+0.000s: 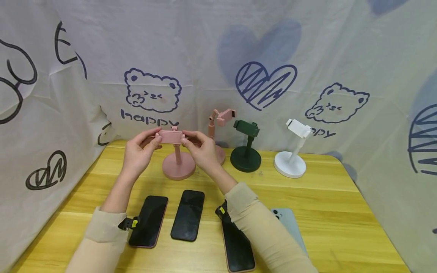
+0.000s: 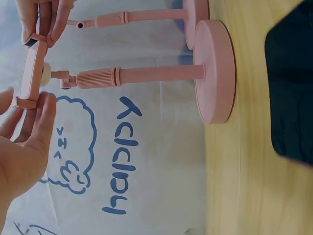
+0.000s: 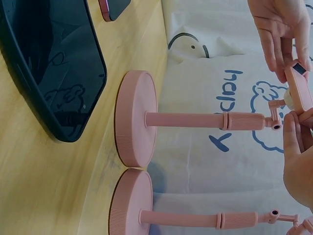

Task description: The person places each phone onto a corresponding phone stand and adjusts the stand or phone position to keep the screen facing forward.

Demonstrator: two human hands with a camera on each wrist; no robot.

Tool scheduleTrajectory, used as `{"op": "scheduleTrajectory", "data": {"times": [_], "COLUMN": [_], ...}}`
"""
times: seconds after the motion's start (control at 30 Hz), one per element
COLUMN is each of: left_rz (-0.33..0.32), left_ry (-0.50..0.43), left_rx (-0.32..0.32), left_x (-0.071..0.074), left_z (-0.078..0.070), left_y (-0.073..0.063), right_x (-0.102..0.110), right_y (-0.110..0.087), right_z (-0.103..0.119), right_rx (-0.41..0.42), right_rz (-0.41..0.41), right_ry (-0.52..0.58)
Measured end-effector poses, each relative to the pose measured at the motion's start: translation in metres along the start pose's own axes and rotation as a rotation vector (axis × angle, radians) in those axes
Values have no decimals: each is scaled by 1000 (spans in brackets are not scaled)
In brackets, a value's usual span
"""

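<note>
Both hands are at the clamp (image 1: 171,137) of a pink phone stand (image 1: 179,166), the leftmost stand on the table. My left hand (image 1: 139,152) pinches the clamp's left end, thumb in front and fingers behind. At its right end, my right hand (image 1: 202,149) pinches in the same way. No phone sits in this clamp. In the left wrist view, the stand's pole (image 2: 161,74) rises from a round base (image 2: 215,73) to a small joint behind the clamp. The right wrist view shows the base (image 3: 137,119) standing on the wood.
A second pink stand (image 1: 221,154) stands partly behind the right hand, then a green stand (image 1: 246,159) and a white stand (image 1: 290,164). Two dark phones (image 1: 188,215) lie in front; another dark phone (image 1: 238,246) and a pale blue phone (image 1: 290,223) are partly under the right sleeve.
</note>
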State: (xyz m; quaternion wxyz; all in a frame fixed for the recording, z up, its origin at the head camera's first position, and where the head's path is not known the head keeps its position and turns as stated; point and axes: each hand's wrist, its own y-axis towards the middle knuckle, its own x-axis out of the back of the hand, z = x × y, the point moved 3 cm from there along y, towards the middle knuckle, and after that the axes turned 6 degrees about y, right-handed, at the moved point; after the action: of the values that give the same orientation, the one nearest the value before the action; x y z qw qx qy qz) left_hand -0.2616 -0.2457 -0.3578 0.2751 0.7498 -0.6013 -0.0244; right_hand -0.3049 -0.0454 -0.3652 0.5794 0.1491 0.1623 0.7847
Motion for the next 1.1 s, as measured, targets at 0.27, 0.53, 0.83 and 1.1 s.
{"op": "scheduleTrajectory", "data": {"times": [0.27,0.53,0.83,1.1], "left_rz": [117,281,437,571], "left_ry": [247,440,767,989], "left_rx": [-9,-18,-92,-59], "left_x": [5,9,3,-6], "left_z": [-2,9,25,31], "left_y": [-18,-45,-82,-108], "right_x": [2,3,3,3], "right_y": [1,1,0,1], "right_z": [3,4,4,4], "right_rx": [-6,-6,-19,-5], "right_rz": [11,17,8,18], "right_ry": [-16,-34,-58,-50]}}
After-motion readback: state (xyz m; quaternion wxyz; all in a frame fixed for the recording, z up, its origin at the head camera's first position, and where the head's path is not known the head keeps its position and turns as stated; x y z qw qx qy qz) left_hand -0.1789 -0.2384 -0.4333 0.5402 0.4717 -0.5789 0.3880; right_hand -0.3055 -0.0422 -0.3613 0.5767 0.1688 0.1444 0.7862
